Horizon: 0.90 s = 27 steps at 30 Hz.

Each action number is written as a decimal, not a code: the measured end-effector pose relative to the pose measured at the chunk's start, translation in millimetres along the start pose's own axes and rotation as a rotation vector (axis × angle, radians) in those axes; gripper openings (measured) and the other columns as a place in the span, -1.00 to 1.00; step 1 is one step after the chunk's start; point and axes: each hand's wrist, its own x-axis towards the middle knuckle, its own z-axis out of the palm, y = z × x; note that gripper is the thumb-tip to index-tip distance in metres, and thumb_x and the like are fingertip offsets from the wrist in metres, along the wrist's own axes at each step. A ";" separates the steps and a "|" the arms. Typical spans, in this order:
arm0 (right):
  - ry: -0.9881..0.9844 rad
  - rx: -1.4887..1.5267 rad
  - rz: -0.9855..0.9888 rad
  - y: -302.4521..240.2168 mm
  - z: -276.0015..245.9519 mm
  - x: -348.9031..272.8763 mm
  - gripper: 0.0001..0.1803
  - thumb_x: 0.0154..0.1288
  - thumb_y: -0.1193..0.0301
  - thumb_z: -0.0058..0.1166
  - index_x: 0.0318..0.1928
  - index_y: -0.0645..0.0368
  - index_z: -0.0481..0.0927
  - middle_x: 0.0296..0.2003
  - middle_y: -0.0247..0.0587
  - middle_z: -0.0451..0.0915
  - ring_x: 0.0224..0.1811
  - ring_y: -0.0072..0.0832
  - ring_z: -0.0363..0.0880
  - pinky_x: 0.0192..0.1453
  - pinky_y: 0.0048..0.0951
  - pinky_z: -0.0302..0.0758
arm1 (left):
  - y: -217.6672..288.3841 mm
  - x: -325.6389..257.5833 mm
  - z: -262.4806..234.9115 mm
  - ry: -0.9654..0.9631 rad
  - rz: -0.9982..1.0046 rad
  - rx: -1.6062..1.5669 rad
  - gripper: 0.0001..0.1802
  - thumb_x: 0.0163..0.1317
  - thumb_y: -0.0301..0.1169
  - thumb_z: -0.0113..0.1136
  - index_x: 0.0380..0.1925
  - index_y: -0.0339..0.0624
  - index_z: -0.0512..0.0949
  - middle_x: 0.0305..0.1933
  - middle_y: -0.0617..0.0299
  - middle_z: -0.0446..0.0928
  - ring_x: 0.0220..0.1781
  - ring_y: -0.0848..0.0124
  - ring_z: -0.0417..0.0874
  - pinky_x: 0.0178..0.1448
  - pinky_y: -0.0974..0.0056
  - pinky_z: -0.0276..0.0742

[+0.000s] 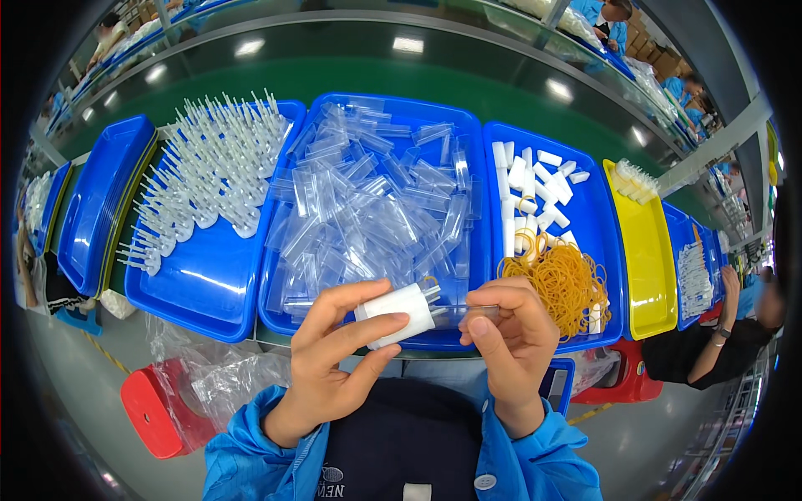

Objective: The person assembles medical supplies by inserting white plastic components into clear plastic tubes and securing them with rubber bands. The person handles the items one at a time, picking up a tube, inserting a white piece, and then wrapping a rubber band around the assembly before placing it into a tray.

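Note:
My left hand (322, 367) grips a white, block-like piece (384, 311) between thumb and fingers. Two or so thin pale prongs stick out of its right end, and a bit of yellow rubber band shows beside them. In my right hand (522, 342), a small clear plastic sleeve (454, 316) is pinched between thumb and forefinger. Its left end reaches the prongs; whether it sits around one I cannot tell. Both hands are over the near edge of a blue tray (267, 284) heaped with clear plastic sleeves (359, 200).
Left stands a blue tray (188, 292) of white stemmed parts (213, 163). At right, another blue tray (614, 250) holds white cylinders (518, 175) and yellow rubber bands (560, 280). Beyond it is a yellow tray (647, 267). Red stools (150, 409) flank me; a co-worker's arm (718, 338) is at far right.

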 end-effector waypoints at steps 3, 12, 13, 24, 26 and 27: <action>-0.030 -0.094 -0.046 1.8 -3.0 1.7 -0.81 0.23 0.68 0.12 -0.13 0.45 0.57 -0.14 -0.07 0.48 -0.30 -0.59 0.54 -0.27 -0.59 0.53 | -1.3 0.9 -2.7 -0.033 0.021 0.033 -0.62 -0.02 -0.67 0.33 -0.11 -0.28 0.66 0.12 -0.10 0.47 0.06 0.15 0.60 0.08 0.23 0.57; -0.018 -0.021 0.098 7.4 7.7 5.9 -0.34 0.09 0.59 0.31 0.19 0.37 0.30 0.00 -0.06 0.48 -0.10 -0.55 0.51 -0.02 -0.51 0.49 | -4.0 -3.8 13.4 0.076 0.009 0.089 -0.51 -0.06 -0.65 0.39 -0.03 -0.34 0.59 0.13 -0.18 0.51 0.09 0.06 0.62 0.09 0.18 0.58; -0.020 -0.096 0.039 8.4 12.6 4.9 -0.30 0.06 0.56 0.35 0.19 0.37 0.29 0.03 -0.04 0.46 -0.07 -0.55 0.49 0.01 -0.49 0.48 | -3.9 -2.2 15.5 0.094 0.072 0.169 -0.49 -0.07 -0.65 0.40 -0.01 -0.36 0.58 0.12 -0.19 0.52 0.08 0.05 0.63 0.08 0.17 0.60; 0.144 -0.810 -0.289 11.6 34.5 -6.8 -0.28 -0.23 0.18 0.46 0.02 0.19 0.58 -0.21 -0.20 0.37 -0.12 -0.31 0.31 -0.03 -0.30 0.20 | -9.0 -3.8 26.2 0.132 0.226 0.321 -0.38 -0.09 -0.53 0.50 0.04 -0.41 0.51 0.06 -0.24 0.55 0.07 0.00 0.65 0.07 0.15 0.61; 0.079 -0.791 -0.283 9.1 33.0 -4.1 -0.31 -0.20 0.20 0.45 0.02 0.20 0.59 -0.20 -0.21 0.40 -0.13 -0.31 0.35 -0.02 -0.28 0.22 | -8.7 -3.2 24.7 0.136 0.216 0.308 -0.39 -0.09 -0.56 0.49 0.05 -0.41 0.51 0.06 -0.22 0.56 0.06 0.00 0.65 0.09 0.16 0.60; 0.047 -0.782 -0.280 7.4 31.6 -1.8 -0.32 -0.19 0.21 0.44 0.02 0.20 0.59 -0.19 -0.21 0.42 -0.13 -0.30 0.37 -0.01 -0.26 0.23 | -8.5 -2.9 22.8 0.140 0.199 0.321 -0.39 -0.09 -0.56 0.49 0.05 -0.41 0.51 0.05 -0.22 0.56 0.06 0.01 0.65 0.10 0.16 0.59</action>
